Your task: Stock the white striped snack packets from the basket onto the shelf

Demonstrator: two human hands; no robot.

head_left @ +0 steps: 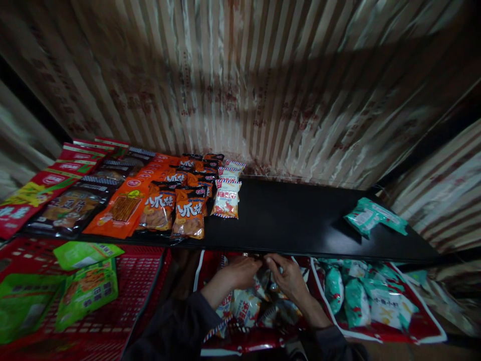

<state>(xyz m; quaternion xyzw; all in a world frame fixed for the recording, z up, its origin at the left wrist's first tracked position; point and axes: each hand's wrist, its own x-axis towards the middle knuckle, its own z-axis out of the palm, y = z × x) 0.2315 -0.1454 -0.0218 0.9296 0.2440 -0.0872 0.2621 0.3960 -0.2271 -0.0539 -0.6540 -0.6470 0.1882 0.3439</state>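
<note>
Both hands are down in the middle basket, the left hand coming in from one side and the right hand from the other, their fingertips almost meeting near its far rim. The fingers of each hand are bent and drawn close together, but it is too dark and blurred there to be sure whether they are clamped on a packet or only feeling among them, so I cannot tell. The white packets lie loose just below and on the near side of the fingers, some partly covered by the hands. Directly beyond the fingertips runs the front edge of the black shelf; on it, beyond and to the left of the fingers, stands a row of matching packets, next to the orange packets. To the right of the fingers, the teal packets fill another basket. The step in hand looks to be sorting or gripping inside the basket; the next move calls for a sure pinch on one packet and care at the shelf edge.
</note>
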